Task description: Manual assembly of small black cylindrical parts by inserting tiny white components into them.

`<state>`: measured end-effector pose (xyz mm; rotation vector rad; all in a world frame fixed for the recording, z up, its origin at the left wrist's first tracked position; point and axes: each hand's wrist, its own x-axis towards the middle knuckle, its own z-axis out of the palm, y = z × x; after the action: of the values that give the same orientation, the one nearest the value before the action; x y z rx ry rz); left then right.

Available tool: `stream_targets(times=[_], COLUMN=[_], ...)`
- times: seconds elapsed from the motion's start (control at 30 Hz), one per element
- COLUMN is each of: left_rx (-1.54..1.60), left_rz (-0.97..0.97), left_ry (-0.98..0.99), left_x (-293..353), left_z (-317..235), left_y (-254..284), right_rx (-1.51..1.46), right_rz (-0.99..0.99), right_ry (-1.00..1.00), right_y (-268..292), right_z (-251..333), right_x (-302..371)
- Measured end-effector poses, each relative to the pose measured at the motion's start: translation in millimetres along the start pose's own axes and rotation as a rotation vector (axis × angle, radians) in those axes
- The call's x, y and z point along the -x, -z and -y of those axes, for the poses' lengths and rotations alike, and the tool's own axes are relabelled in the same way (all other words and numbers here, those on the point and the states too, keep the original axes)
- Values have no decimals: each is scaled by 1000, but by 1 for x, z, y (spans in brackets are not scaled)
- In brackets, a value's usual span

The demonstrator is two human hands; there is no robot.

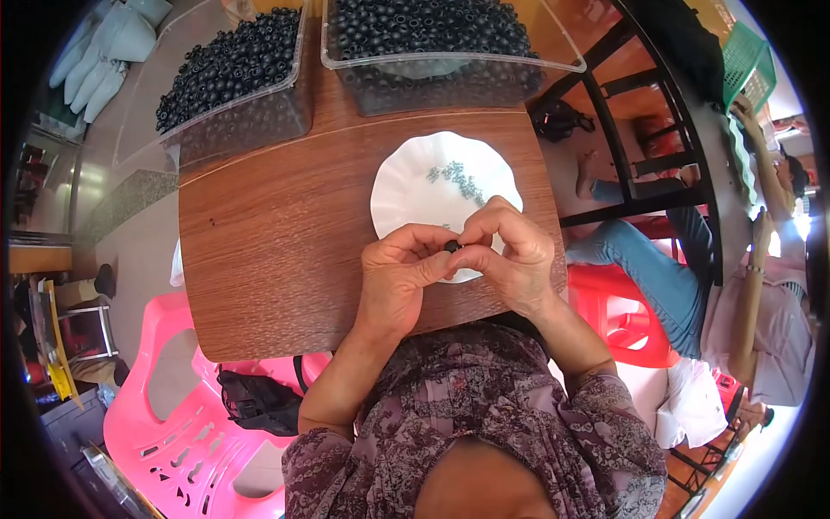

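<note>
My left hand (393, 277) and my right hand (517, 255) meet over the near edge of a white scalloped plate (398, 177). Between their fingertips sits one small round black part (452, 246), pinched from both sides. Whether the right fingers also hold a tiny piece cannot be made out. Small grey-green pieces (462, 180) lie scattered on the plate, mostly in its far half. The hands cover part of the plate's near side.
Two clear plastic bins, a left one (233, 130) and a right one (450, 86), stand at the table's far side, full of black ring-like parts. The wooden table (268, 251) has a pink chair (156, 406) at left. Another person (769, 320) sits at right, near a red stool (596, 303).
</note>
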<state>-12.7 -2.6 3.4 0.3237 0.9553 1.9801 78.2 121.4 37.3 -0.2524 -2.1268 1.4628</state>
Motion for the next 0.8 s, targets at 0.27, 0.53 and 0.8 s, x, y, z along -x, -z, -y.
stream_targets(times=[0.27,0.53,0.8], left_rx=[322,283,250], left_rz=[50,13,-46], left_ry=[181,182,215], left_x=[-3,-3,-3], left_z=[1,2,-3], left_y=[4,8,0], right_rx=[-395,449,524], right_rz=[-15,-108,-111], right_ry=[-428,389,384], right_y=[3,-6,-9], right_z=[-3,-2,-1], right_x=[1,0,6])
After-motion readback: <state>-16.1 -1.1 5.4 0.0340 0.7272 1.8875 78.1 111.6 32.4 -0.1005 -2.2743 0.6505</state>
